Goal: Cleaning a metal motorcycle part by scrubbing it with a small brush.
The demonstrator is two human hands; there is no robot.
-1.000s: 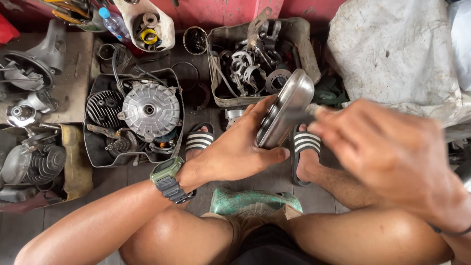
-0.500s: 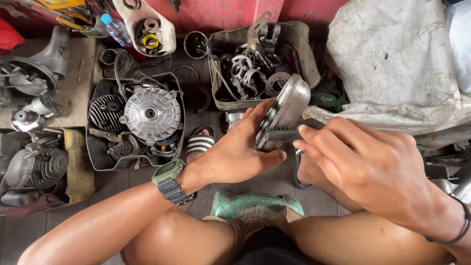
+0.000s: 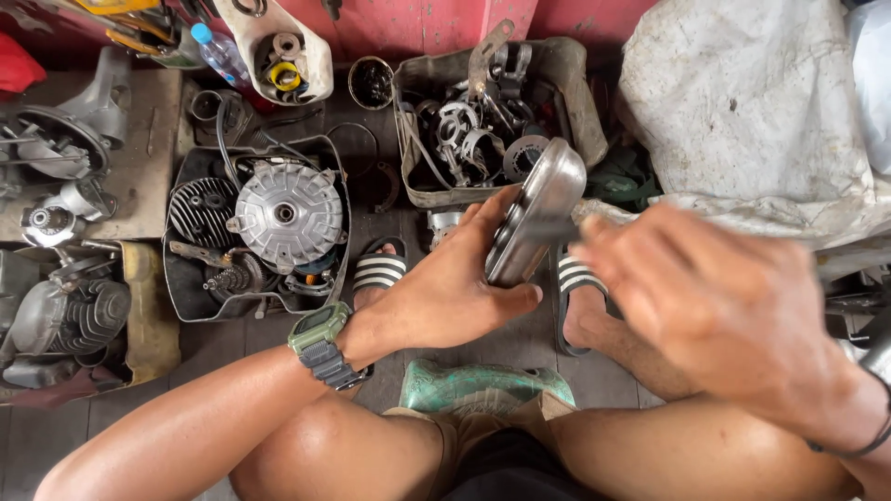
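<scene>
Two hands up front, left hand [image 3: 445, 288] clamps metal cover [image 3: 538, 218] edge-on above sandalled feet, right hand [image 3: 715, 297] blurred beside it, grip can't tell, tray w/ engine parts [image 3: 260, 232] further left.

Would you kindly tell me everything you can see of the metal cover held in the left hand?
The metal cover is a rounded, oblong shell of dull grey metal with a raised rim, worn and smudged. It is held on edge, tilted, above the sandalled feet. The left hand cups it from below, thumb along its lower edge. The right hand, blurred, meets its right side; whether it holds a tool there cannot be told.
</scene>
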